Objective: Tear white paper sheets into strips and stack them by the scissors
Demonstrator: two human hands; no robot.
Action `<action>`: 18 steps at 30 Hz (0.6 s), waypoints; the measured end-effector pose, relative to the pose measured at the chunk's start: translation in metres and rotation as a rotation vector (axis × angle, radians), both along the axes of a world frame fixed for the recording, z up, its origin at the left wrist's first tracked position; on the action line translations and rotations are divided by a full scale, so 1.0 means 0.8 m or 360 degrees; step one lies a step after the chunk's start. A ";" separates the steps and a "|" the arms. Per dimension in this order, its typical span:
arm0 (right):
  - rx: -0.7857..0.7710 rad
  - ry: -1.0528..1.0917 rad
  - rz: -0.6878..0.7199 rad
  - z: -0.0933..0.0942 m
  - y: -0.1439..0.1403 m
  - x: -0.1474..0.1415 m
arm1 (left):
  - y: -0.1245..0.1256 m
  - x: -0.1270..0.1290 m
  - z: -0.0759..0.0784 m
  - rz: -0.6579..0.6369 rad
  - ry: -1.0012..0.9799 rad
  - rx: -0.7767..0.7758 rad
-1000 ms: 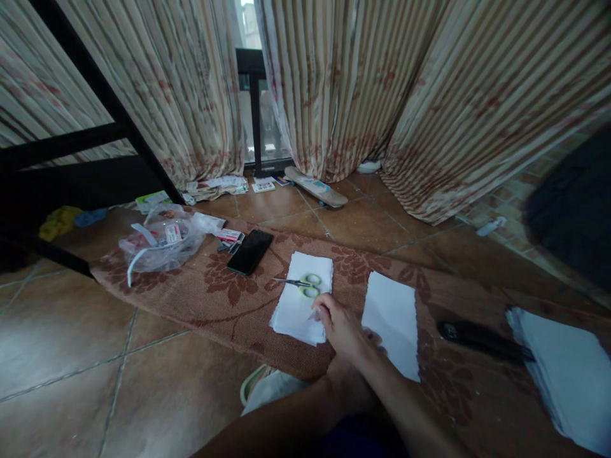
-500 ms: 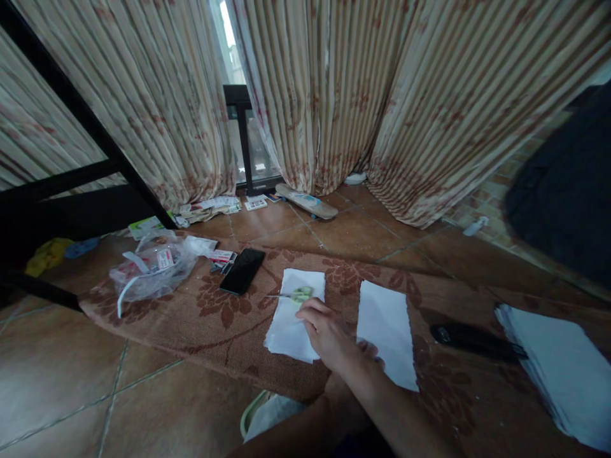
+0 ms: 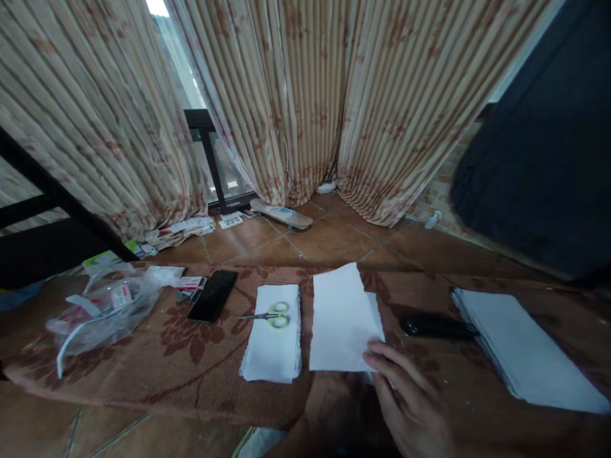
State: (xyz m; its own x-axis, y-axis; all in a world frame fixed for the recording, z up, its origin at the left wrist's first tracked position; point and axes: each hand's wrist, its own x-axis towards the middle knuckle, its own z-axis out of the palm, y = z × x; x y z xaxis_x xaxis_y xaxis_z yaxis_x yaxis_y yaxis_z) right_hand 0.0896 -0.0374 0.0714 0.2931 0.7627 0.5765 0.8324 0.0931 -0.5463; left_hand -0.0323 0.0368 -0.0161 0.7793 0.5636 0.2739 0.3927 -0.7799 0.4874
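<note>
My right hand (image 3: 410, 404) is at the bottom centre and pinches the lower right corner of a white sheet of paper (image 3: 341, 324), which is lifted a little off the patterned rug (image 3: 191, 362). The edge of another white sheet (image 3: 375, 310) shows beneath it. To the left lies a small stack of cut white paper (image 3: 272, 353) with green-handled scissors (image 3: 274, 315) resting on top. My left hand is out of view.
A black phone (image 3: 212, 296) and a clear plastic bag (image 3: 100, 305) lie left on the rug. A black oblong object (image 3: 436, 326) and a thick pile of white sheets (image 3: 520, 350) lie right. A skateboard (image 3: 281, 214) rests by the curtains (image 3: 305, 95); a dark shape (image 3: 539, 159) stands right.
My hand left the stack with the scissors, moved right and took hold of the other white sheet, lifting it. The view tilted up and shifted right.
</note>
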 end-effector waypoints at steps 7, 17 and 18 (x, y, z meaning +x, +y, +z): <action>-0.0383 -0.0005 -0.0140 -0.105 -0.014 0.041 | -0.004 0.011 0.009 0.0042 0.0015 0.0006; -0.0412 -0.0089 -0.0189 -0.110 -0.029 0.038 | -0.003 0.007 0.007 0.0089 0.0050 0.0097; -0.0414 -0.0115 -0.0194 -0.112 -0.030 0.038 | -0.003 0.007 0.007 0.0090 0.0051 0.0106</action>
State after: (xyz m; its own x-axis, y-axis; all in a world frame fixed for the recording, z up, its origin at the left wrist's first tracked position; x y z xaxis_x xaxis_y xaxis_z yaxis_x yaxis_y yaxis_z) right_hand 0.1197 -0.0610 -0.0184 0.3566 0.8493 0.3893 0.8666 -0.1450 -0.4774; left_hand -0.0264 0.0341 -0.0104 0.7556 0.5885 0.2877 0.4518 -0.7862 0.4216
